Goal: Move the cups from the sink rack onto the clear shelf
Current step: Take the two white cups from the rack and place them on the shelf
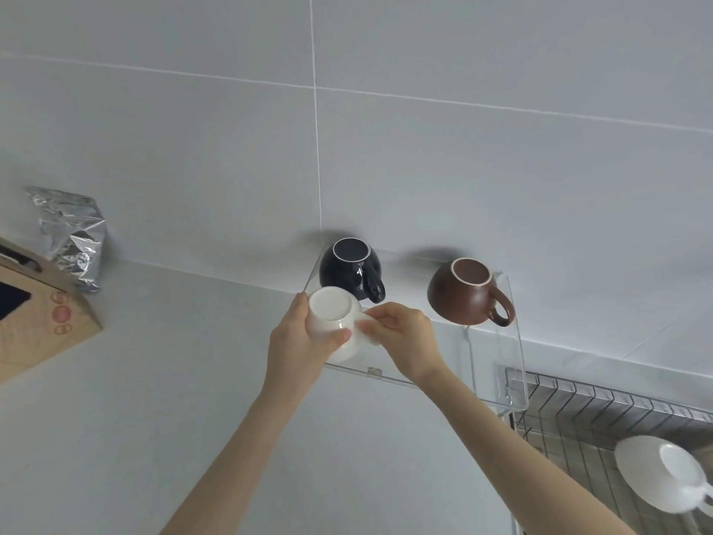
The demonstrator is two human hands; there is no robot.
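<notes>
A small white cup (332, 320) is held upside down at the front left corner of the clear shelf (515, 353). My left hand (295, 341) wraps its left side, and my right hand (409, 341) pinches its right side and handle. Behind it on the shelf a black cup (349, 270) stands upside down with its handle toward me. A brown cup (465, 293) stands upside down further right, handle to the right. Another white cup (663, 476) lies upside down on the metal sink rack (578, 411) at the lower right.
A cardboard tissue box (42, 314) sits on the grey counter at the far left, with a crumpled silver foil bag (73, 237) behind it against the tiled wall. The clear shelf stands on the counter beside the sink rack.
</notes>
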